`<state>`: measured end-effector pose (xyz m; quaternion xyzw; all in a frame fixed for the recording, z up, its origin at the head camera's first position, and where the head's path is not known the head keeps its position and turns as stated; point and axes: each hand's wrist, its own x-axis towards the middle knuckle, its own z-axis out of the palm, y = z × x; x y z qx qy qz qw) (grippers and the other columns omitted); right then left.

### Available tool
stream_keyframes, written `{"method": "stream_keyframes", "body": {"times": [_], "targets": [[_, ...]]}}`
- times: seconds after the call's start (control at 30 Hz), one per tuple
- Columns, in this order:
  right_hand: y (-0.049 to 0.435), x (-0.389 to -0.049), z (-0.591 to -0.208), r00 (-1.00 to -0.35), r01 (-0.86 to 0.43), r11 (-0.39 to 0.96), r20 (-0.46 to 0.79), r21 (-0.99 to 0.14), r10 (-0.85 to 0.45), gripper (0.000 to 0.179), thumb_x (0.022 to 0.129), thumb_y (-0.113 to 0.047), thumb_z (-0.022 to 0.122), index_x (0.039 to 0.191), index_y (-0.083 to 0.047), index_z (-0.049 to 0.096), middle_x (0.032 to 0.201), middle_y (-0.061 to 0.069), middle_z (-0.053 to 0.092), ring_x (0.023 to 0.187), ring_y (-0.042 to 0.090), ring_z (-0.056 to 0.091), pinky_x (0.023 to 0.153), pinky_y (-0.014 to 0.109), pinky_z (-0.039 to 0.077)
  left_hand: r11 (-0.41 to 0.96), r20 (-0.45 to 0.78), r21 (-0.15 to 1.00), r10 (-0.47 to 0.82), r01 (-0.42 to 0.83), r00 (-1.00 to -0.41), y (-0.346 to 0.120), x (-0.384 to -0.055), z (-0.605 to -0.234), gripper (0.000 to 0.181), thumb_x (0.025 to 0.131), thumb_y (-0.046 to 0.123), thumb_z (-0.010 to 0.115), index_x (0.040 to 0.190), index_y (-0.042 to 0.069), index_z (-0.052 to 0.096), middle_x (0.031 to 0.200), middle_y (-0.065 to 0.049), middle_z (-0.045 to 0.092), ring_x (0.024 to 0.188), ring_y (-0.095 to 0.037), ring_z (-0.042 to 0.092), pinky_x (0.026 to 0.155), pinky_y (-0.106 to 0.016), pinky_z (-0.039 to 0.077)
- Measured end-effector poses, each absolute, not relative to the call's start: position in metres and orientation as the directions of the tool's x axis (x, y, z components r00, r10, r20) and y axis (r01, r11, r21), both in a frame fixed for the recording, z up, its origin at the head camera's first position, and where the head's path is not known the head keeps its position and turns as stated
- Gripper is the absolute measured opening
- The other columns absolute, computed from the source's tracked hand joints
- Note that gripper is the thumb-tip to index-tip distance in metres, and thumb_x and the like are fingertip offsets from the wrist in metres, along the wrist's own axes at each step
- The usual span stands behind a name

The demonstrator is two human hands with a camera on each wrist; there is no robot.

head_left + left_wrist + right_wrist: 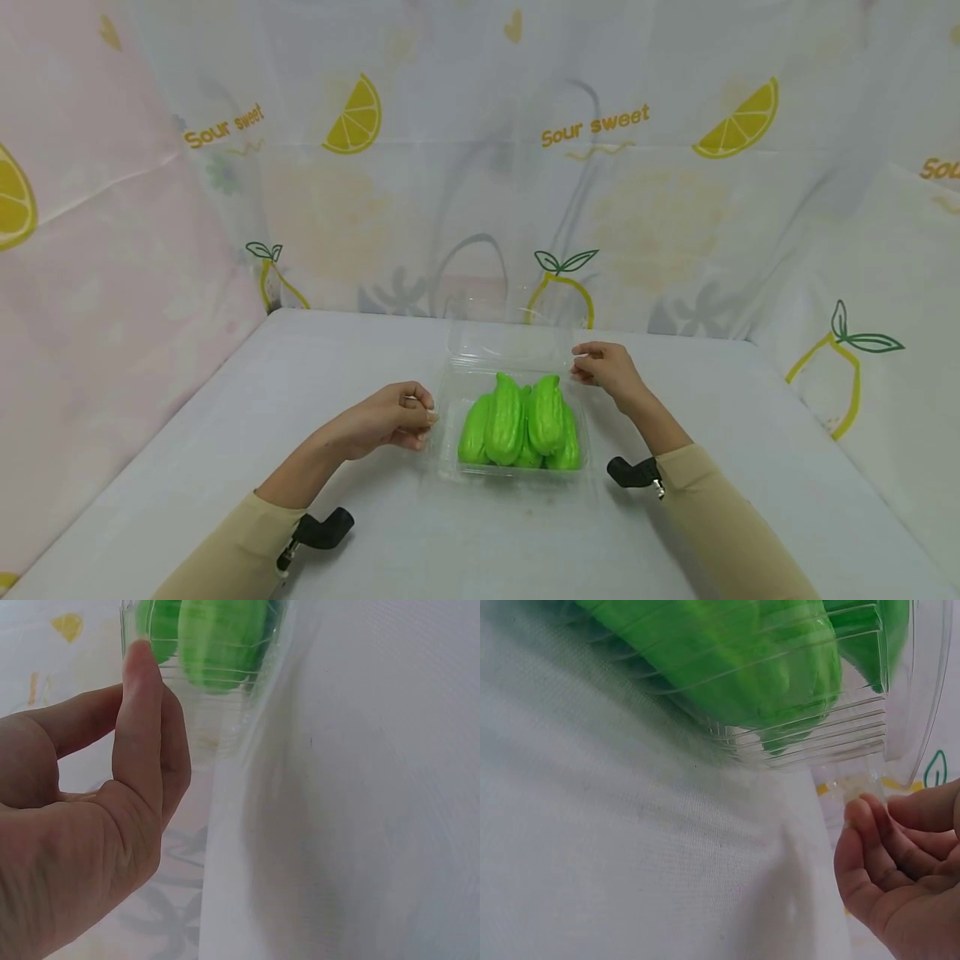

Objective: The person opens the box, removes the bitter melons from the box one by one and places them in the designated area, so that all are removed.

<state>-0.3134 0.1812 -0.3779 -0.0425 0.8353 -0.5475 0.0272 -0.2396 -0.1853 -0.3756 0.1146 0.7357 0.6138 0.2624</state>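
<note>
A clear plastic clamshell box (pixel 450 467) sits on the table with its lid (pixel 510 343) raised at the back. Inside lie several bright green, ridged, elongated fruit- or vegetable-like pieces (pixel 504 421), heaped on one another. At the box's left side, my left hand (pixel 393 418) pinches the rim between thumb and fingers, as the left wrist view shows (pixel 139 742). My right hand (pixel 609 371) is at the right edge of the lid, near the hinge. Its thumb and fingertips pinch the clear lid edge in the right wrist view (pixel 900 862).
A white cloth covers the table (pixel 360 533). Behind and at both sides hangs a patterned curtain (pixel 480 200) with lemon prints, close to the table's back edge. Black camera mounts (pixel 326 529) stick out from both wrists.
</note>
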Motion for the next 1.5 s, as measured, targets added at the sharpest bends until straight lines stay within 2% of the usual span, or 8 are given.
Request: {"method": "stream_keyframes", "body": {"times": [0.6, 1.03, 1.5], "targets": [[0.18, -0.31, -0.38, -0.991, 0.019, 0.376, -0.067, -0.926, -0.115, 0.035, 0.1, -0.009, 0.053, 0.126, 0.015, 0.057, 0.081, 0.001, 0.068, 0.069, 0.003, 0.063, 0.067, 0.018, 0.056, 0.218, -0.276, 0.957, 0.5, -0.189, -0.821, -0.187, -0.237, -0.374, 0.025, 0.095, 0.011, 0.061, 0.109, 0.0, 0.043, 0.078, -0.002, 0.055, 0.067, -0.012, 0.061, 0.065, -0.023, 0.059], [0.181, -0.309, -0.382, -0.991, 0.032, 0.42, -0.084, -0.907, -0.106, 0.039, 0.102, -0.019, 0.054, 0.126, 0.012, 0.058, 0.082, 0.0, 0.066, 0.071, 0.003, 0.06, 0.066, 0.019, 0.053, 0.223, -0.274, 0.957, 0.5, -0.184, -0.821, -0.187, -0.238, -0.374, 0.024, 0.096, 0.011, 0.06, 0.109, 0.0, 0.044, 0.075, -0.001, 0.054, 0.066, -0.011, 0.061, 0.065, -0.023, 0.058], [0.185, -0.304, -0.376, -0.998, -0.013, 0.545, -0.021, -0.838, -0.056, 0.037, 0.099, -0.023, 0.057, 0.122, 0.005, 0.064, 0.098, 0.021, 0.072, 0.077, 0.016, 0.068, 0.067, 0.027, 0.057, 0.23, -0.278, 0.956, 0.504, -0.183, -0.818, -0.186, -0.239, -0.374, 0.023, 0.096, 0.011, 0.06, 0.109, -0.001, 0.045, 0.075, -0.001, 0.054, 0.067, -0.012, 0.062, 0.066, -0.023, 0.058]]}}
